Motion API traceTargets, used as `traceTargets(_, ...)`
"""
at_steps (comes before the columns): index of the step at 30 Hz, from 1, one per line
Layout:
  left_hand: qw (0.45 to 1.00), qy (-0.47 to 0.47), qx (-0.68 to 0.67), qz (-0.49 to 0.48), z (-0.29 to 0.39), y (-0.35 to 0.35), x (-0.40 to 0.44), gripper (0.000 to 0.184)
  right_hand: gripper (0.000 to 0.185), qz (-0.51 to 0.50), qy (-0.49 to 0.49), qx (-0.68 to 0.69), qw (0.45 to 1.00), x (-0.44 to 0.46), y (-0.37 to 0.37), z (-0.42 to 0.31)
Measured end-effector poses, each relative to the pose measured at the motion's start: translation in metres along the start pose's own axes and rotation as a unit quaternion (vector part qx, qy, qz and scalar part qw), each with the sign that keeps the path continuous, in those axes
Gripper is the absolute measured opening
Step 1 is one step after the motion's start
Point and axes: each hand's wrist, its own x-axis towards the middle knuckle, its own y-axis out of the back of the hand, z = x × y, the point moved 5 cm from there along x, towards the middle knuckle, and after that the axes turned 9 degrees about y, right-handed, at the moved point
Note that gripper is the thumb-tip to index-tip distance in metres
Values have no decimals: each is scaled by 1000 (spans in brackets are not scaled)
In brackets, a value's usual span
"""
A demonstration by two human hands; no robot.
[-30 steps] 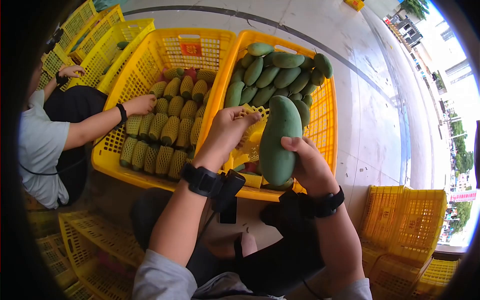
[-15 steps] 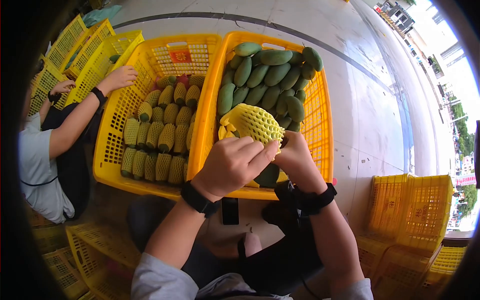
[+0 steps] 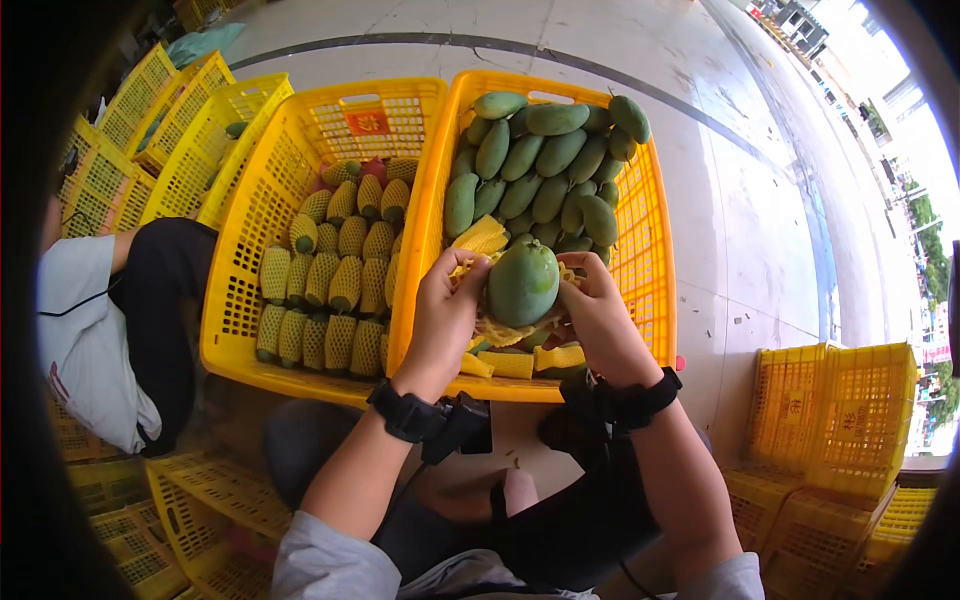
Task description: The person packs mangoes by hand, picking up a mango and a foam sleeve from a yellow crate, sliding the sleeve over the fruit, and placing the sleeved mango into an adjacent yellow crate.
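Observation:
A green mango (image 3: 523,284) sits between my two hands, its stem end up toward me. A stretched yellow foam net (image 3: 500,333) lies around its lower part. My left hand (image 3: 446,305) is closed on the net's left side, thumb by the fruit. On the other side, my right hand (image 3: 603,318) pinches the net's right edge. Both hands are over the near half of the right crate (image 3: 402,330), where bare green mangoes (image 3: 520,160) are heaped. Folded yellow foam nets (image 3: 508,364) lie below my hands, and another net (image 3: 482,236) lies just beyond them.
The left crate (image 3: 222,318) holds rows of mangoes in foam nets (image 3: 345,282). A co-worker (image 3: 95,330) sits at the far left beside more yellow crates (image 3: 215,135). Stacked crates (image 3: 830,405) stand at right; another crate (image 3: 215,490) is at lower left.
The yellow net that covered what I held is now spread low around a mango whose bare top shows. My hands have moved apart to either side. The co-worker's hands have left view.

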Motion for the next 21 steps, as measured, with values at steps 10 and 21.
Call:
traceTargets(10,996,-73,39,44,23,2,-4,17,14,38,79,36,995,8,-3,-3)
traceTargets(21,965,-183,135,129,34,3,-2,21,20,60,103,65,991,2,-7,-10)
